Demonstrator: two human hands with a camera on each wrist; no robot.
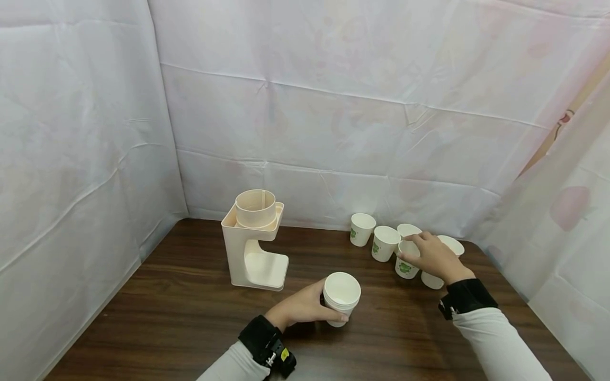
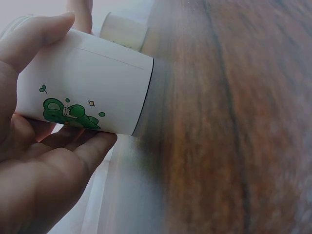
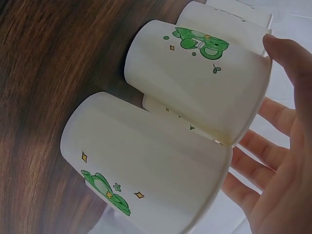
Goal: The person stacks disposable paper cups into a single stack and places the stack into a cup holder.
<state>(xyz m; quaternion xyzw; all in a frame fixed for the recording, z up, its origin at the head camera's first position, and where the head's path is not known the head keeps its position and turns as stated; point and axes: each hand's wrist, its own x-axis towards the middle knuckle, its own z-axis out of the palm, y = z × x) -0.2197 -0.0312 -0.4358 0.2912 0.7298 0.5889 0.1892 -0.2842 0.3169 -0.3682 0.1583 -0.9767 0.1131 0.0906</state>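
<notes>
My left hand (image 1: 312,306) grips a short stack of white paper cups (image 1: 341,291), thumb on the near side. In the left wrist view the outer cup (image 2: 85,83) shows a green cartoon print. My right hand (image 1: 436,256) reaches over a white paper cup (image 1: 406,267) standing among others at the right. In the right wrist view the thumb (image 3: 287,51) is right at the rim of that cup (image 3: 200,80). The other fingers (image 3: 265,148) extend behind the rim, their tips partly hidden. Another cup (image 3: 141,161) stands close beside it.
A cream-coloured stand (image 1: 257,241) with a round tube on top stands left of centre on the dark wooden table (image 1: 190,317). More paper cups (image 1: 362,230) are grouped at the back right. White curtains (image 1: 305,106) hang behind and at both sides.
</notes>
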